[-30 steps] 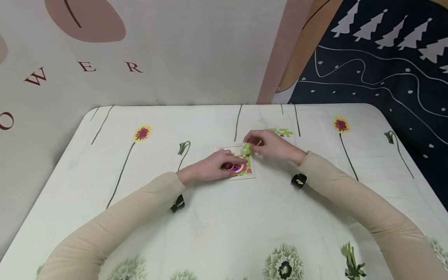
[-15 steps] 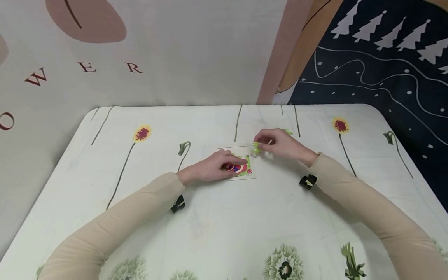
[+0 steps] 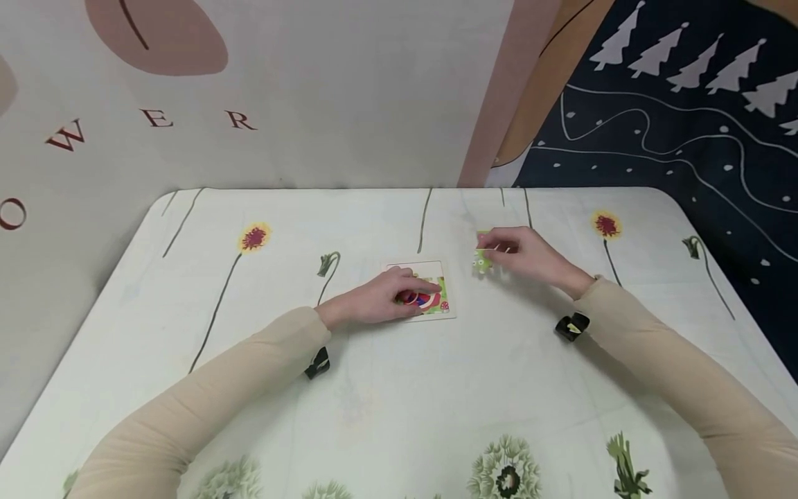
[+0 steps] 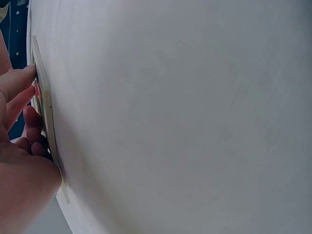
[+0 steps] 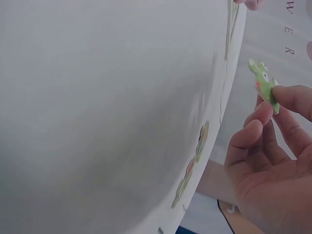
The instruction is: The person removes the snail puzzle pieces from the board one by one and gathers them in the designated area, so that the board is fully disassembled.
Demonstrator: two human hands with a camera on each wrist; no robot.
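My left hand (image 3: pixel 380 296) rests on a small framed jigsaw board (image 3: pixel 449 310), its forefinger and thumb lying over the picture. Red, blue and green parts of that picture show between the fingers. In the left wrist view the board (image 4: pixel 46 105) is seen edge-on beneath the fingers. To the right, my right hand (image 3: pixel 526 255) pinches a green jigsaw piece (image 3: pixel 481 263) with cartoon eyes, raised above the table. The right wrist view shows that piece (image 5: pixel 264 85) between thumb and fingertips.
Loose jigsaw pieces (image 5: pixel 201 141) lie on the white flower-print tablecloth (image 3: pixel 399 402); in the head view the right hand mostly covers them. A pale printed wall hanging (image 3: pixel 349 97) stands behind the table, and a dark one with trees (image 3: pixel 661 132) at right.
My right hand has moved right, away from the board, carrying the green jigsaw piece. The board's upper part is now uncovered. My left hand has stayed in place.
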